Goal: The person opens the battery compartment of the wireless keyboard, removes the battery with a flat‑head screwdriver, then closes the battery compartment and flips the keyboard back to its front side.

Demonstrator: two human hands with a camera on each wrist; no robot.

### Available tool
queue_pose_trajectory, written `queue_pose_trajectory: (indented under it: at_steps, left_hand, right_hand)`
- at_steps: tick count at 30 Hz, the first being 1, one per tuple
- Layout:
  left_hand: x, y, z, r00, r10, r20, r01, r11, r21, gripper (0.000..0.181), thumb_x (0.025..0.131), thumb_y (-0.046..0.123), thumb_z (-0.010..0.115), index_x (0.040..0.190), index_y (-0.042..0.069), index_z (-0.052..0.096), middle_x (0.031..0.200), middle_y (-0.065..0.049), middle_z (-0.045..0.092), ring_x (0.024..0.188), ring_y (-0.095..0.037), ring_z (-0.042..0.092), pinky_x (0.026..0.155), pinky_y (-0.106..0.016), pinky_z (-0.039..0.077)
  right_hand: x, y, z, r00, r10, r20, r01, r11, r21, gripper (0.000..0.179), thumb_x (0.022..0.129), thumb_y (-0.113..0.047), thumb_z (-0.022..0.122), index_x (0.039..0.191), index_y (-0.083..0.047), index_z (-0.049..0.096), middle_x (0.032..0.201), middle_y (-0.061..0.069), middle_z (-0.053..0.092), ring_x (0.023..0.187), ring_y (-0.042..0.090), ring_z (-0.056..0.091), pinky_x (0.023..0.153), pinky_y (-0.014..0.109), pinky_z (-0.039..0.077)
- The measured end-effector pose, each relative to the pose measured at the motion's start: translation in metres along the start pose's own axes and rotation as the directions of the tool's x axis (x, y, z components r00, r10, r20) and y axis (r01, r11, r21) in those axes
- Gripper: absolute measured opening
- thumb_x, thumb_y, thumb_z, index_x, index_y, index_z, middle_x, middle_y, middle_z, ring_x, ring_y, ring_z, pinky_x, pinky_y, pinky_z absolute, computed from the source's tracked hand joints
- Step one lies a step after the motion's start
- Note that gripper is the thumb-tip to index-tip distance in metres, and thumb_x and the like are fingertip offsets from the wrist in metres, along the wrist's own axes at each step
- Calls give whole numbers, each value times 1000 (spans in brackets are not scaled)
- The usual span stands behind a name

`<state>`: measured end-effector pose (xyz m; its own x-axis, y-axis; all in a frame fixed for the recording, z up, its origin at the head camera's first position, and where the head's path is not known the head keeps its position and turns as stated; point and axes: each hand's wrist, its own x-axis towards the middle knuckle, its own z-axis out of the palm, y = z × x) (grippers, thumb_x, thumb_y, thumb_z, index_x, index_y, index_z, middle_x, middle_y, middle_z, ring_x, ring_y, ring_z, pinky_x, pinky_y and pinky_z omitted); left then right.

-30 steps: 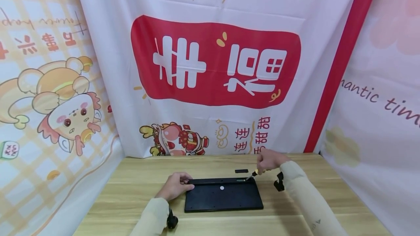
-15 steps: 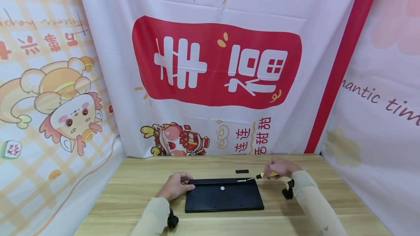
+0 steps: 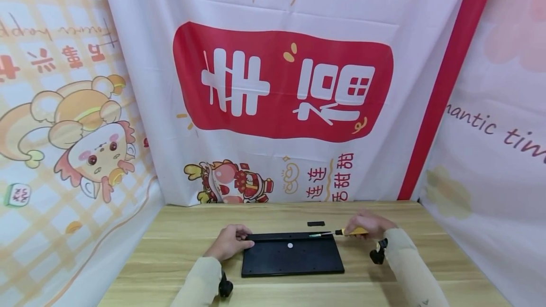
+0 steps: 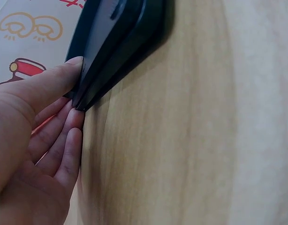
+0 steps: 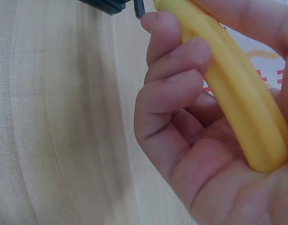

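Observation:
A black keyboard (image 3: pixel 294 260) lies underside up on the table, its raised back strip away from me. My left hand (image 3: pixel 230 242) holds its far left corner, the thumb on top and the fingertips (image 4: pixel 74 136) against the edge. In my right hand (image 3: pixel 368 224) is a screwdriver (image 3: pixel 357 231), its yellow handle (image 5: pixel 242 103) lying across the palm under curled fingers. The shaft lies nearly flat and points left into an open slot at the strip's right end. A small greenish, battery-like cylinder (image 3: pixel 314 235) shows in that slot. The exact tip contact is too small to tell.
A small black cover piece (image 3: pixel 315 224) lies on the wooden table (image 3: pixel 170 250) just behind the keyboard. Printed cloth (image 3: pixel 281 174) hangs behind the table and along both sides. Black wrist cameras (image 3: pixel 377 256) hang below the sleeves.
My right hand has moved right and lower. The screwdriver has swung from a steep slant to nearly flat, its tip staying by the slot. My left hand keeps its hold on the keyboard.

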<state>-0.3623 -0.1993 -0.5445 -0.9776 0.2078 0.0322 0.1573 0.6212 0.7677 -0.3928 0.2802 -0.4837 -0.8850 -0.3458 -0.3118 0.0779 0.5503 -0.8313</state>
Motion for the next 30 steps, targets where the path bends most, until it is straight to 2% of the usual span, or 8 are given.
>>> queue_pose_trajectory:
  at_steps: [6, 12, 16, 20, 23, 27, 30]
  left_hand:
    - [-1, -1, -1, 1000, 3, 2, -3, 1000, 5, 27, 91, 25, 85, 115, 14, 77, 109, -2, 72, 98, -16, 64, 88, -42, 57]
    - [-1, 0, 0, 1000, -9, -1, 9, 1000, 8, 27, 92, 26, 85, 116, 15, 77, 111, -2, 73, 100, -17, 64, 90, -42, 57]
    - [0, 0, 0, 1000, -16, 0, 16, 1000, 8, 28, 92, 27, 84, 117, 16, 77, 113, -2, 73, 101, -17, 65, 91, -43, 58]
    - [0, 1, -1, 1000, -9, 0, 9, 1000, 9, 28, 93, 25, 83, 118, 15, 77, 114, -3, 73, 103, -18, 65, 92, -45, 58]
    - [-1, 3, -3, 1000, -9, -1, 9, 1000, 6, 28, 93, 23, 83, 118, 13, 77, 114, -4, 73, 102, -18, 65, 92, -45, 58]
    - [-2, 3, -3, 1000, -11, 1, 11, 1000, 2, 29, 93, 23, 83, 119, 12, 77, 114, -5, 73, 103, -19, 66, 92, -45, 58]
    - [-3, 2, -1, 1000, -13, 7, 13, 1000, 3, 29, 93, 24, 83, 119, 12, 76, 114, -4, 73, 103, -18, 66, 93, -45, 58]
  right_hand:
    - [2, 7, 1, 998, 0, 63, -4, 998, 69, 27, 94, -22, 70, 96, 4, 77, 77, 5, 69, 60, 9, 53, 56, 21, 47]
    - [4, 14, 0, 995, 16, 101, -25, 996, 87, 35, 96, -26, 70, 104, 8, 75, 77, 3, 68, 60, 7, 52, 55, 19, 46]
    - [2, 16, -2, 993, -20, 118, 11, 997, 73, 37, 99, -26, 68, 105, 10, 74, 79, 4, 68, 64, 10, 53, 58, 20, 46]
    - [-3, 15, -4, 988, -94, 122, 92, 996, 22, 36, 102, -25, 66, 100, 10, 73, 78, 4, 66, 66, 14, 52, 61, 24, 45]
    - [-6, 10, -4, 986, -128, 108, 134, 989, -54, 36, 103, -26, 67, 99, 10, 74, 77, 3, 65, 66, 14, 51, 62, 26, 44]
    - [-13, 4, -4, 991, -122, 52, 129, 975, -181, 35, 101, -30, 69, 100, 4, 77, 78, 3, 68, 68, 15, 54, 63, 28, 46]
    - [-20, 3, -5, 993, -115, -4, 111, 965, -236, 32, 101, -32, 70, 99, -1, 78, 82, 5, 70, 74, 19, 59, 67, 31, 48]
